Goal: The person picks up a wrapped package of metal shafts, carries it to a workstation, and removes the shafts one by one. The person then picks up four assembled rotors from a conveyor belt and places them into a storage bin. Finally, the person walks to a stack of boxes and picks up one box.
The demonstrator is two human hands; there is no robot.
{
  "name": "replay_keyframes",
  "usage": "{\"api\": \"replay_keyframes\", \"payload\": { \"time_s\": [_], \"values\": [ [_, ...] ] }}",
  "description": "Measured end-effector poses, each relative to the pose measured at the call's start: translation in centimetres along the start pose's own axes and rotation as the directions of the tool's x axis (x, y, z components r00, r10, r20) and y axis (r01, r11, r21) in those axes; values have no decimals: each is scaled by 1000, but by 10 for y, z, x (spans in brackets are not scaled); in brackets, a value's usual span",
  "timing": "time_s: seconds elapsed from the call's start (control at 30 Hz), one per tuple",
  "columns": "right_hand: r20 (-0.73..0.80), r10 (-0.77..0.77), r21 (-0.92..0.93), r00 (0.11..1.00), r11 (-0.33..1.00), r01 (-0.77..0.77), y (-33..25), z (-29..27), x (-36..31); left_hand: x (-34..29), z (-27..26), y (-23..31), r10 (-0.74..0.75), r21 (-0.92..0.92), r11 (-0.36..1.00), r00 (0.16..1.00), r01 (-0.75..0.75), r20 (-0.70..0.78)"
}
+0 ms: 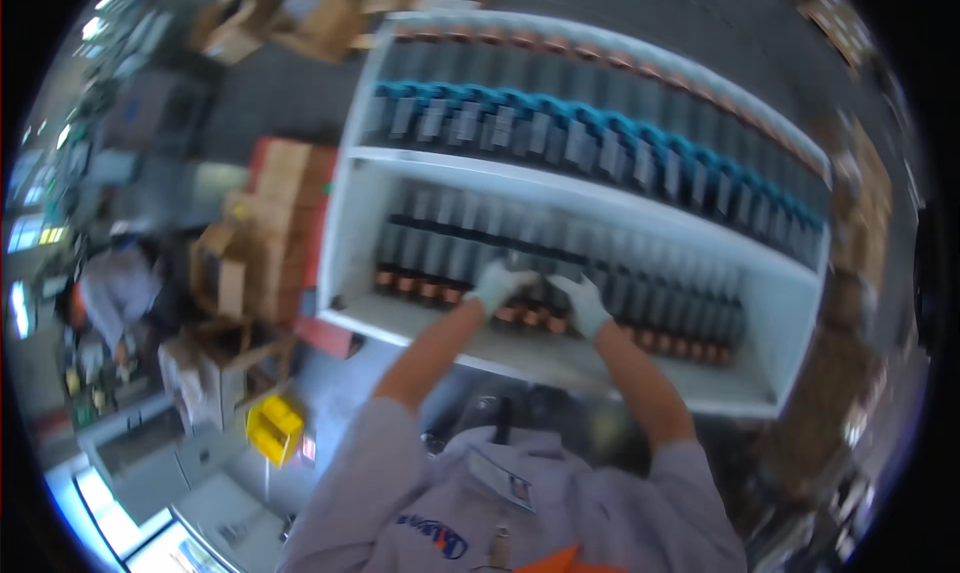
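Observation:
My left hand (500, 285), in a white glove, reaches into the near compartment of a white two-part rack (600, 191). Its fingers lie against the row of cylinders there; blur hides whether they grip one. A short way to its right, my right hand (583, 303), also gloved, has thumb and fingers apart. Between the two hands stand dark grey cylinders with copper-coloured ends (556, 324) facing me. More of these cylinders (430, 258) line the compartment side by side, a dark band running across them.
The rack's far compartment holds further copper-ended cylinders with a blue strip (620, 123) and pale tags. Left of the rack are stacked cardboard boxes (285, 223) and a yellow bin (273, 430). Another person (120, 288) bends over a bench at far left. Cardboard boxes (240, 18) lie beyond.

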State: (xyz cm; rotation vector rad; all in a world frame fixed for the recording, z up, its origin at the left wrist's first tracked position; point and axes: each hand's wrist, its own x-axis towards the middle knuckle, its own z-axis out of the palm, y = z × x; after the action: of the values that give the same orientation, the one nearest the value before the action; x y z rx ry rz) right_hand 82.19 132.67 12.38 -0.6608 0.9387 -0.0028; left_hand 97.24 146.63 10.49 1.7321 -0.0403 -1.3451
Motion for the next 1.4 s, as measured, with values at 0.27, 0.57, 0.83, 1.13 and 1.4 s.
{"api": "replay_keyframes", "payload": {
  "time_s": [0.27, 0.57, 0.83, 1.13, 1.4],
  "values": [
    [-278, -238, -622, 931, 783, 14, -3, -15, -24, -53, 27, 87, 34, 983, 168, 997, -74, 69],
    [113, -188, -993, 976, 7, 116, 63, 7, -12, -28, 30, 73, 271, 945, 100, 923, -311, 275],
    [44, -547, -665, 836, 609, 433, -39, -48, -202, 39, 36, 92, 237, 780, 38, 764, -625, 600],
    [-721, -628, -272, 292, 644, 715, 97, -239, -449, -269, 401, 121, 198, 290, 432, 403, -854, 893],
    [-980, 104, -44, -168, 711, 702, 373, -263, -505, -362, 570, -41, -608, 99, 314, -120, -944, 785]
  ]
}}
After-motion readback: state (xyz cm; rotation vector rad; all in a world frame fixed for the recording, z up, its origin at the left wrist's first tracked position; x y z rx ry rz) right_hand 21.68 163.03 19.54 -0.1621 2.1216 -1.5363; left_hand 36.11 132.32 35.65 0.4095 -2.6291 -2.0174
